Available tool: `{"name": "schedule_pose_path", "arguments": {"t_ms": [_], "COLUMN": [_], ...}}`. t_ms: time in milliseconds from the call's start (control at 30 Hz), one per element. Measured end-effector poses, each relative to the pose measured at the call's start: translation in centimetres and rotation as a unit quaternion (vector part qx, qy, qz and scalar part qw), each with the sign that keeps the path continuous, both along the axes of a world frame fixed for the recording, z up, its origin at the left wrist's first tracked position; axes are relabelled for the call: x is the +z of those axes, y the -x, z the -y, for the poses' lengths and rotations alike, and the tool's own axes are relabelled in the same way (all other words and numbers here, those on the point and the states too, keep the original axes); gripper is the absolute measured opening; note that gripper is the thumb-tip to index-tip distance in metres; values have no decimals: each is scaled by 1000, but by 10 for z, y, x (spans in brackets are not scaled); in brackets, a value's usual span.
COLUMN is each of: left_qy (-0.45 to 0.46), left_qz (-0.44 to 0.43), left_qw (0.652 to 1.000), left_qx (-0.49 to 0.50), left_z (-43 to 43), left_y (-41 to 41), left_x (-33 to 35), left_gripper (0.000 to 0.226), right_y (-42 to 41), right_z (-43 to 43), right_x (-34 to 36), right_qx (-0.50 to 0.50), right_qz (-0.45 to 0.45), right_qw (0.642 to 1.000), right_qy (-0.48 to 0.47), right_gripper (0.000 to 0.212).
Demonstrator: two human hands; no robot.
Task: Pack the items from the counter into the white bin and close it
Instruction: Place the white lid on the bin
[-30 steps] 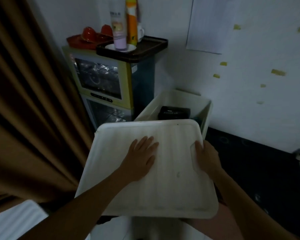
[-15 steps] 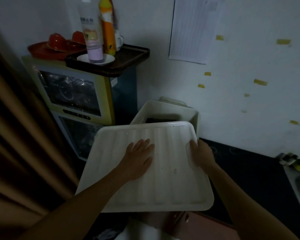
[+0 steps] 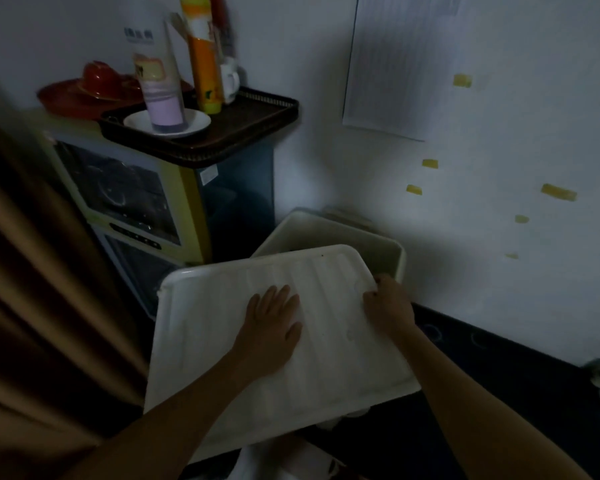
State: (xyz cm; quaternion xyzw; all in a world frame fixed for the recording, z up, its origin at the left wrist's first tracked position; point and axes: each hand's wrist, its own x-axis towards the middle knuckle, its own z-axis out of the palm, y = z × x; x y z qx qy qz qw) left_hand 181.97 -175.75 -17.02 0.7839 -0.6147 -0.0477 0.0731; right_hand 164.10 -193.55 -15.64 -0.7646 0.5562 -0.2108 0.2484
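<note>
In the closing step, the left hand (image 3: 272, 327) lay flat on the lid (image 3: 205, 341) while the right hand (image 3: 388, 306) gripped its edge; next it likely needed seating squarely on the white bin (image 3: 326, 230).

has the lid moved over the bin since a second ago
Yes. The lid has slid farther over the white bin, toward the wall, covering more of its opening.

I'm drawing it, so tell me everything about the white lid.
The lid is white, plastic-looking, roughly square with rounded corners, a raised rim and shallow ridges. It tilts over the white bin, leaving the far end open. The left hand lies flat on top; the right hand grips its right edge.
</note>
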Motion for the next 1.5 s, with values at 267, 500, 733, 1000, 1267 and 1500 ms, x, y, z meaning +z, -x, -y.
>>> {"name": "schedule_pose_path", "arguments": {"t_ms": [267,500,733,1000,1267,1500], "left_qy": [16,-9,-69,-66,-57,-47], "left_qz": [-15,-26,40,47,34,35], "left_qw": [997,999,995,997,998,997], "left_qx": [79,-19,-59,-20,15,43], "left_z": [44,72,89,106,117,125], "left_y": [21,41,42,48,56,62], "left_x": [0,11,17,17,12,1], "left_gripper": [61,65,75,76,76,79], "right_y": [-16,-37,-51,-72,-82,-87], "right_z": [68,123,154,178,183,177], "right_x": [-6,-7,-4,-3,-8,-8], "right_qx": [77,109,169,232,249,276], "right_qz": [-78,-96,-97,-78,-75,-120], "right_qw": [990,982,972,956,951,942], "right_qy": [86,124,129,163,166,150], "right_gripper": [27,23,27,41,46,48]}}
